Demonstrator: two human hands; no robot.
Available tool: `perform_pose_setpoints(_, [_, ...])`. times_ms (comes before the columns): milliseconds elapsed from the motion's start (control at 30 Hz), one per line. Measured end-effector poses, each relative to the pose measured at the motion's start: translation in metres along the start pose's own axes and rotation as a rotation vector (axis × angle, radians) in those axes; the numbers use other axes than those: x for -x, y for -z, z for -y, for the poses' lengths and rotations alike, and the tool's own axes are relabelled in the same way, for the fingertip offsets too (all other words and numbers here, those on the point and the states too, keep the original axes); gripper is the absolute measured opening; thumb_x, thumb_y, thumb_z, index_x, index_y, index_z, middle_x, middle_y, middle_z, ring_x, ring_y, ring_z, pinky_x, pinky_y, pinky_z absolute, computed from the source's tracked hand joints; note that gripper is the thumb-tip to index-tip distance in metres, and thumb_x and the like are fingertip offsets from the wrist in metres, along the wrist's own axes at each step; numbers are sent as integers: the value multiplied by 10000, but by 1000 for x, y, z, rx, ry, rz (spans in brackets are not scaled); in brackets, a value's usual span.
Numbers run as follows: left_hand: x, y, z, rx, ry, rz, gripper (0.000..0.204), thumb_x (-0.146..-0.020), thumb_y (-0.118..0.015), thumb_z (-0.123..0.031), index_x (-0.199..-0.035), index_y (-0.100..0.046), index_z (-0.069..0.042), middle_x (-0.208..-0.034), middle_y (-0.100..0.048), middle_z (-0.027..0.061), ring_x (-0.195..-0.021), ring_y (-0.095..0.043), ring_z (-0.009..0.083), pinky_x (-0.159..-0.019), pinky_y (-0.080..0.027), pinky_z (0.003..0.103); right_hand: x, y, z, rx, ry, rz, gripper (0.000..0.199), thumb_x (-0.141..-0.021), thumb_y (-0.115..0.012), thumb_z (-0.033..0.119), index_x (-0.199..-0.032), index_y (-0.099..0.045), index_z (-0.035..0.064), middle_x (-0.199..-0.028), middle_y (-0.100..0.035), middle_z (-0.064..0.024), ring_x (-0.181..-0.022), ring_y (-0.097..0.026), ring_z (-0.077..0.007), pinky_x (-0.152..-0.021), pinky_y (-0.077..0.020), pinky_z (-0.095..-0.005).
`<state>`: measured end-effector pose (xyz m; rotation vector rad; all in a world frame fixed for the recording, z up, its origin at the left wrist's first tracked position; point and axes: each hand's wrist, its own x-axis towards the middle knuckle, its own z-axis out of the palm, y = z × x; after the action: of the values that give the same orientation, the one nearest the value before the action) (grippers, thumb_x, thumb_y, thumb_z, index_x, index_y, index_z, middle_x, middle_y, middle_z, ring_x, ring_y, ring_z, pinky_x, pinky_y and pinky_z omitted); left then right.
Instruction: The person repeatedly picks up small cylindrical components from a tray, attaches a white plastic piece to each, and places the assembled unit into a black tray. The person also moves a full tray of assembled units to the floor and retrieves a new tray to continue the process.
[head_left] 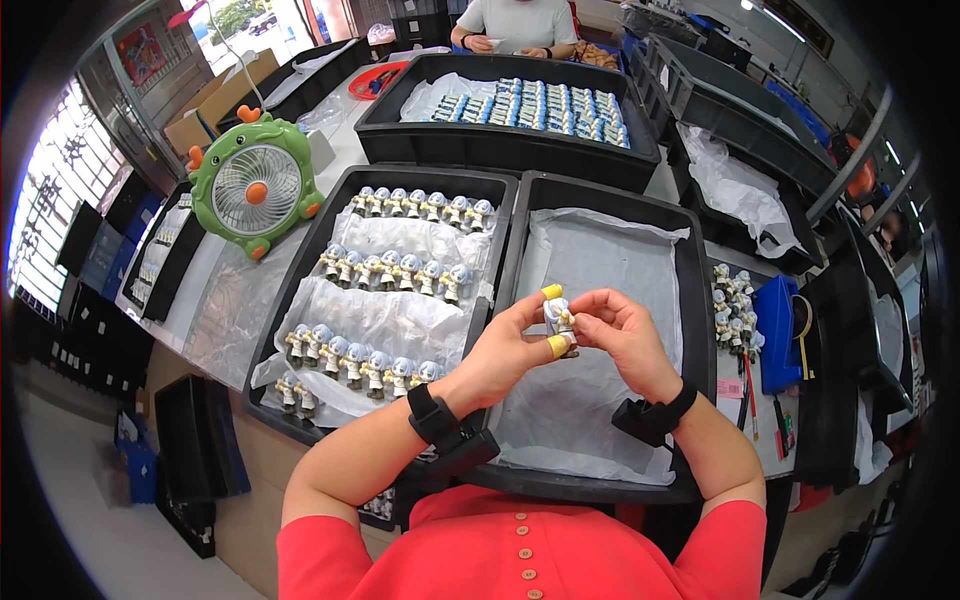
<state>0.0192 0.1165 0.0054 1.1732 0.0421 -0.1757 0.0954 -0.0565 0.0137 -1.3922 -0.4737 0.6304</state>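
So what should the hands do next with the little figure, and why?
Probably place the little figure beside the two figures at the near end of the left black tray. The left hand already pinches it, and that near row looks shorter than the rows behind.

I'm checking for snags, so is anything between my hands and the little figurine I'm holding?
Only the yellow finger covers on the left hand come between it and the blue-and-white figurine. Nothing else visible stands between the figurine and the right hand, whose fingertips are at its side.
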Motion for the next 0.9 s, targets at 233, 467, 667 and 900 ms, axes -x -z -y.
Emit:
perform_pose_setpoints(233, [-4,3,4,30,-71,39,641,-858,-576,35,-1423,-279,-31,-1308,-458,84,-1117,-535,181,-924,-464,297,1,0,-2,68,96,22,155,-889,-570,27,-1042,-564,-1,-1149,-597,-115,-960,-605,-129,-847,-502,-263])
perform_pose_setpoints(467, [-6,5,5,28,-82,46,661,-844,-566,63,-1431,-284,-52,-1312,-456,65,-1116,-526,168,-883,-457,274,1,-2,-4,48,136,24,148,-874,-570,-10,-1021,-568,5,-1187,-576,-108,-953,-611,-123,-811,-505,-238])
perform_pose_setpoints(667, [-7,5,4,12,-93,51,670,-837,-566,69,-1432,-283,-53,-1313,-453,63,-1122,-519,168,-882,-459,275,1,-4,-5,61,162,18,160,-850,-588,-33,-1003,-572,10,-1199,-566,-103,-949,-618,-130,-793,-524,-237])
perform_pose_setpoints(900, [-6,6,4,11,-97,68,675,-838,-562,70,-1436,-270,-46,-1305,-454,75,-1123,-517,168,-880,-462,275,2,-5,-5,68,180,12,147,-846,-591,-38,-984,-573,11,-1187,-566,-102,-960,-619,-144,-798,-528,-240])
